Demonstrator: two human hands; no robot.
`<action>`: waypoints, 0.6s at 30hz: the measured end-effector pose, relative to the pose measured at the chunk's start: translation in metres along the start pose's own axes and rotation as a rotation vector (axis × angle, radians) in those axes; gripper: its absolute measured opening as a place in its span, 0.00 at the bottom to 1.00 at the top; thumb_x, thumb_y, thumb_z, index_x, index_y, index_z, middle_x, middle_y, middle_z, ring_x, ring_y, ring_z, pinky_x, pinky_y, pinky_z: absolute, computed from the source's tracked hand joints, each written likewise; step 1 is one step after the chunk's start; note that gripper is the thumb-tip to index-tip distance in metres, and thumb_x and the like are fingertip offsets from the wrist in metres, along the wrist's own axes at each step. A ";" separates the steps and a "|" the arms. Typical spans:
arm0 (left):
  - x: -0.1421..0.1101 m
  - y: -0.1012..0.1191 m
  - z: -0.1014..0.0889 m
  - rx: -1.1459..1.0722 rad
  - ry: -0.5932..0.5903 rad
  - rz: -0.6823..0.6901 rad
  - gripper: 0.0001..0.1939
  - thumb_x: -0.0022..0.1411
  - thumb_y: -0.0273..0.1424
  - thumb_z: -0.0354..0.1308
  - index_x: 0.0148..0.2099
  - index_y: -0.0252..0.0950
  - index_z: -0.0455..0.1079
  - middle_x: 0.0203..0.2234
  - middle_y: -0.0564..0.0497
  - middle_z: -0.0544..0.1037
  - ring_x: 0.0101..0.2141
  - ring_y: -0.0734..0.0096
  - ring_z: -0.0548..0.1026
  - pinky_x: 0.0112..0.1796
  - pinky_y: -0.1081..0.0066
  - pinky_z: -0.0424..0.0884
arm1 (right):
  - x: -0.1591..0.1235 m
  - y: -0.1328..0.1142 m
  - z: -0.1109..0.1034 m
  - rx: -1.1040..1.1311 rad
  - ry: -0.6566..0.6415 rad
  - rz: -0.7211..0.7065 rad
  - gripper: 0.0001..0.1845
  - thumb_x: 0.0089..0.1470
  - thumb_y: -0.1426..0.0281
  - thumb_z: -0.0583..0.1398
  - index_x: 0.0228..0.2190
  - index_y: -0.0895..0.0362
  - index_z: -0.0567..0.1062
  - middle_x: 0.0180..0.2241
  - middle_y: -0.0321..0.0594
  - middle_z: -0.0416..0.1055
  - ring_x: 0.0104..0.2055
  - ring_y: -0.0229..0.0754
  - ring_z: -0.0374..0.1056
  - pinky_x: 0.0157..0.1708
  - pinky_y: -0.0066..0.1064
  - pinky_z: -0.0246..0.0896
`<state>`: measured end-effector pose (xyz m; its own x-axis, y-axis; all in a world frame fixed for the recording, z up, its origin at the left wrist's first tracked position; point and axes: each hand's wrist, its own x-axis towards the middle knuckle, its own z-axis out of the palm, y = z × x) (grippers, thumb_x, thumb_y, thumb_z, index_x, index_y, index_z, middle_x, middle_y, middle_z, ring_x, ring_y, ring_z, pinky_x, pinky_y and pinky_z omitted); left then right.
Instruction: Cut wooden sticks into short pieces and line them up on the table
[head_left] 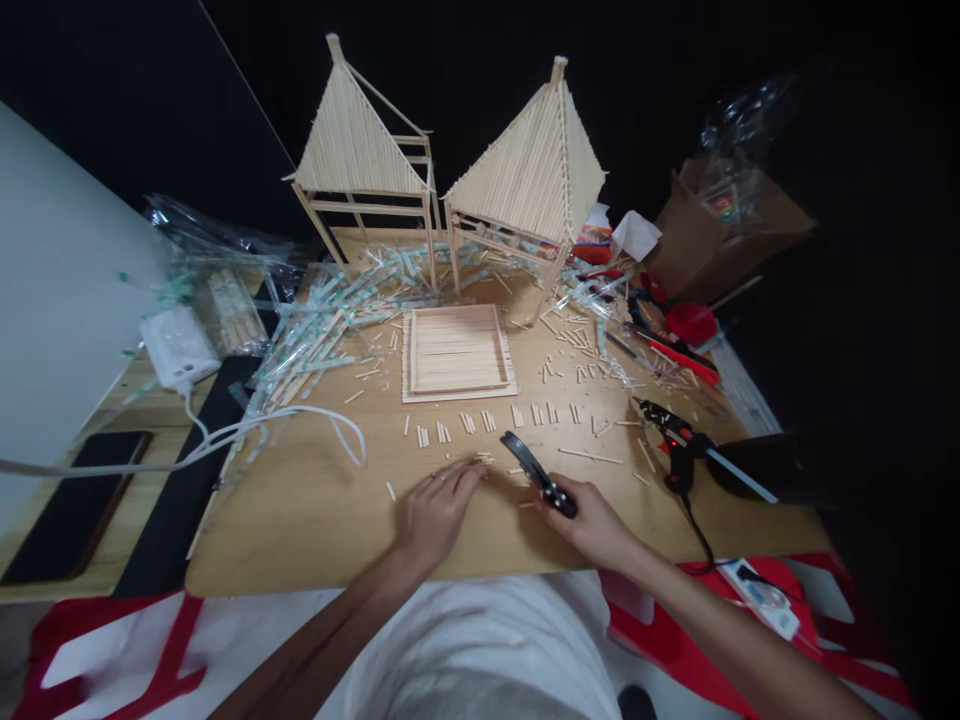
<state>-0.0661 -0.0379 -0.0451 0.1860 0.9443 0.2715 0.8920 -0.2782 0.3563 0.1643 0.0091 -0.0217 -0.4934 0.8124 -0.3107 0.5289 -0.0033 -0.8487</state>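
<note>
My left hand rests low over the table, fingers bent and close together, the fingertips by a few short wooden stick pieces. What those fingertips pinch, if anything, is too small to make out. In my right hand is a black hand tool, like pliers or cutters, slanting up and left over the table. Just beyond both hands runs a row of small stick bundles. Behind that row lies a square tray-like panel of sticks with a raised rim.
Two stick-built roofed models stand at the back. A glue gun with its cord lies at right, near a cardboard box. Plastic wrappers, a white cable and a phone are at left.
</note>
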 end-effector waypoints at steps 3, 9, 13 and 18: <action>-0.001 -0.002 0.001 -0.010 0.004 -0.019 0.11 0.65 0.29 0.50 0.48 0.42 0.68 0.44 0.52 0.77 0.45 0.69 0.75 0.45 0.70 0.69 | 0.000 0.001 0.000 -0.001 -0.002 0.001 0.08 0.53 0.66 0.55 0.30 0.58 0.70 0.24 0.33 0.67 0.26 0.36 0.59 0.27 0.26 0.53; 0.008 0.001 -0.007 -0.046 0.013 -0.063 0.16 0.61 0.37 0.55 0.51 0.39 0.67 0.48 0.48 0.74 0.52 0.62 0.68 0.51 0.63 0.65 | 0.001 0.004 0.002 0.037 0.017 0.001 0.08 0.52 0.67 0.55 0.31 0.58 0.71 0.25 0.34 0.68 0.26 0.37 0.60 0.28 0.26 0.54; 0.015 0.001 -0.012 -0.023 -0.006 -0.051 0.17 0.59 0.38 0.57 0.50 0.40 0.68 0.54 0.44 0.67 0.55 0.54 0.61 0.53 0.55 0.61 | 0.001 0.006 0.003 0.042 0.030 -0.004 0.07 0.51 0.69 0.55 0.31 0.58 0.71 0.26 0.35 0.69 0.28 0.38 0.62 0.30 0.27 0.55; 0.010 0.000 -0.010 -0.008 -0.019 -0.077 0.16 0.59 0.39 0.57 0.48 0.39 0.69 0.54 0.43 0.66 0.55 0.54 0.60 0.53 0.54 0.60 | 0.001 0.005 0.003 0.032 0.021 -0.005 0.06 0.51 0.69 0.55 0.30 0.58 0.71 0.24 0.34 0.68 0.27 0.38 0.62 0.29 0.27 0.55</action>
<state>-0.0685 -0.0301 -0.0337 0.1251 0.9660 0.2260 0.9006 -0.2062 0.3827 0.1648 0.0083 -0.0272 -0.4810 0.8245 -0.2981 0.5039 -0.0182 -0.8636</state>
